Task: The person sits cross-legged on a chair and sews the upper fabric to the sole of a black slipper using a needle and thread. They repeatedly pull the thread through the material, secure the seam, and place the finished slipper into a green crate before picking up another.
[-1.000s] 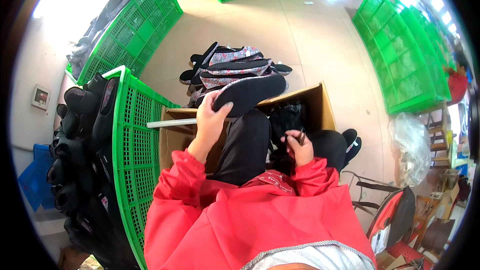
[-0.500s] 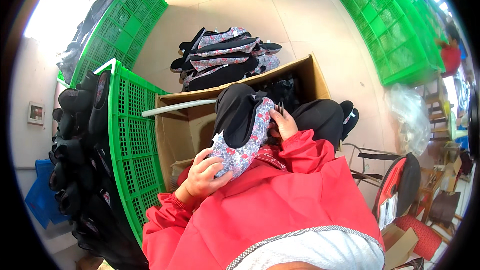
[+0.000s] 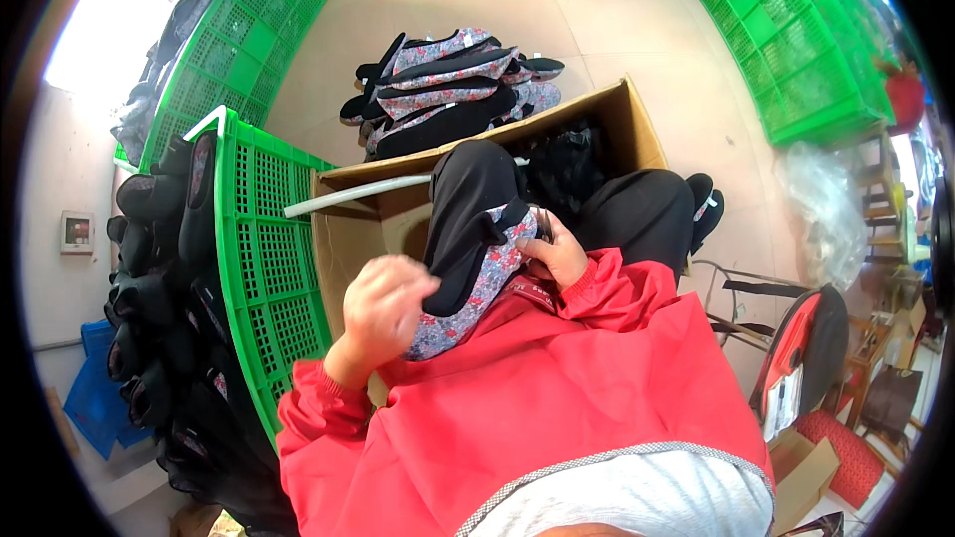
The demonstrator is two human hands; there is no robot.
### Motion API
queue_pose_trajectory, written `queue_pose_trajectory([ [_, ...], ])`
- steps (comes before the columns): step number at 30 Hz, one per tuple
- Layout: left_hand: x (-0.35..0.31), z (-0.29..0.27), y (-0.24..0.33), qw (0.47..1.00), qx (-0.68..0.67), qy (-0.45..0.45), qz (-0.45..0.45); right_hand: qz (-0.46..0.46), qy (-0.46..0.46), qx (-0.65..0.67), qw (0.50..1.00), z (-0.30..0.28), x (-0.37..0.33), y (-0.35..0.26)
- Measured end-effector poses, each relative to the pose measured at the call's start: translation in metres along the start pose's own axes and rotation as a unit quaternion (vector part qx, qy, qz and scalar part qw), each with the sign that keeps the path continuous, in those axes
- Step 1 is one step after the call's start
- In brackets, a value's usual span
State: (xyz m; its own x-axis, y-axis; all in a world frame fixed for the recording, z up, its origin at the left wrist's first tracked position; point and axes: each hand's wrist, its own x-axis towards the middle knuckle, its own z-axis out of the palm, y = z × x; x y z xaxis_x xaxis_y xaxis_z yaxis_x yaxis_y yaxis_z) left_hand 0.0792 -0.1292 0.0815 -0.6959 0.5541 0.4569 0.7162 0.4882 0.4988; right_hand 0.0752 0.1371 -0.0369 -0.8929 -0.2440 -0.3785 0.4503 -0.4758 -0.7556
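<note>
A slipper in grey floral fabric with red flowers and a black lining lies across my lap, slanting from lower left to upper right. My right hand is closed on its far end; a dark slim tool shows at these fingers, too small to name surely. My left hand is raised above the slipper's near end, apart from it. Its fingers are bent and smeared by motion, so whether they pinch anything does not show. The slipper's near tip is partly hidden by my red jacket.
A cardboard box with black material inside stands beyond my knees, a pale tube across it. Behind it lies a pile of floral slippers. Green crates stand left and right, with black slippers at far left.
My left hand has let go of the slipper's near end and lifted up and to the left. The right hand keeps its hold, and the slipper has turned slightly.
</note>
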Motion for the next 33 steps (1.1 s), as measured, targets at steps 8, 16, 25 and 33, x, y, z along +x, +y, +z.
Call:
queue_pose_trajectory([
  [8,0.084,0.042,-0.033,0.902,-0.228,-0.324,-0.171,0.037,-0.047,-0.004,0.998,0.001,-0.009,0.009],
  [16,0.077,0.07,-0.025,0.918,-0.171,-0.291,-0.207,0.037,-0.106,-0.002,0.994,-0.028,-0.001,0.001],
  [25,0.076,0.071,-0.007,0.92,-0.134,-0.263,-0.259,0.006,0.004,0.016,1.0,-0.019,0.0,-0.008],
  [33,0.073,0.081,-0.001,0.971,-0.104,-0.162,-0.14,-0.107,0.018,0.081,0.991,-0.028,-0.001,-0.008],
])
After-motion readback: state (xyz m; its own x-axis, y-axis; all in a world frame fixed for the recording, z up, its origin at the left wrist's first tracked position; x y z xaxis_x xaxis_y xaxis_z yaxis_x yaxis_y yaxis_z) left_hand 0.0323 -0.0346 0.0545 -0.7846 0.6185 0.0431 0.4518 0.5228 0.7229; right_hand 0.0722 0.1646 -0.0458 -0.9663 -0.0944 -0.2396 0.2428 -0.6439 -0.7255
